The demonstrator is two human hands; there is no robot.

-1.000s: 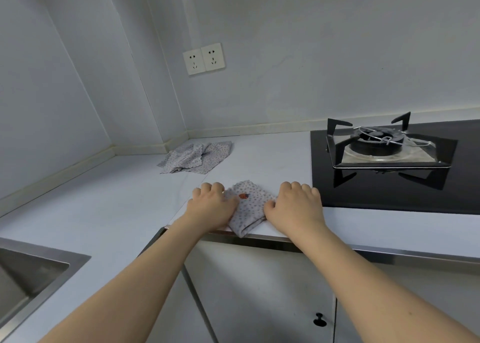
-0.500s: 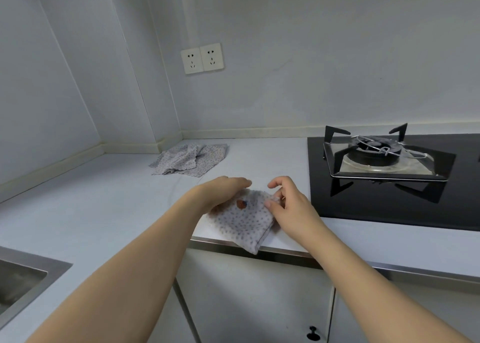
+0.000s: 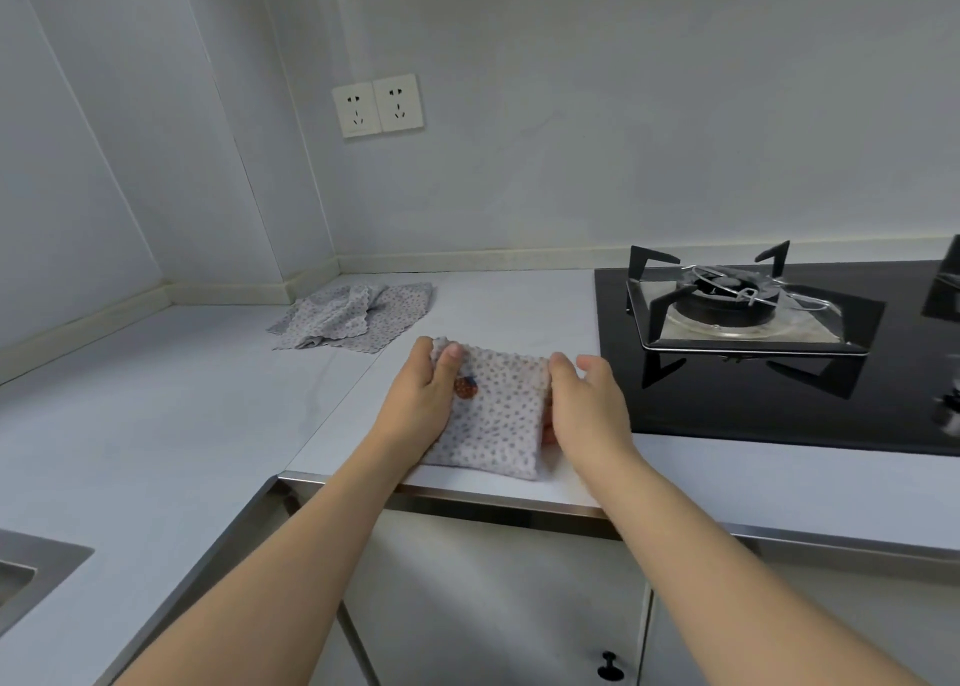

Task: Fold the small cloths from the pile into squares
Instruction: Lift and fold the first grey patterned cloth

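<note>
Left hand (image 3: 423, 402): curled over the left edge of the folded cloth (image 3: 493, 415); the thumb is laid on top near the far left corner, the fingers are wrapped around the edge, so the cloth is gripped.
Right hand (image 3: 587, 404): set against the right edge of the same cloth, fingers bent and close together; whether the edge is pinched or only touched cannot be told.
Folded cloth: a soft, roughly square piece, pale grey with small dark dots and one red strawberry-like motif beside the left thumb; a scalloped far edge is seen. It lies flat near the front edge of the countertop (image 3: 156, 425), between the two hands.
Pile (image 3: 356, 316): loose, rumpled cloths of the same dotted fabric, placed farther back near the wall corner, well apart from the hands.
Countertop: smooth, pale, L-shaped, edged in metal at the front.
Hob (image 3: 753, 321): glossy black glass with a black pan support, just right of the cloth.
Sink (image 3: 31, 576): a steel corner is seen at lower left.
Wall: plain, with a double socket (image 3: 377, 105).
</note>
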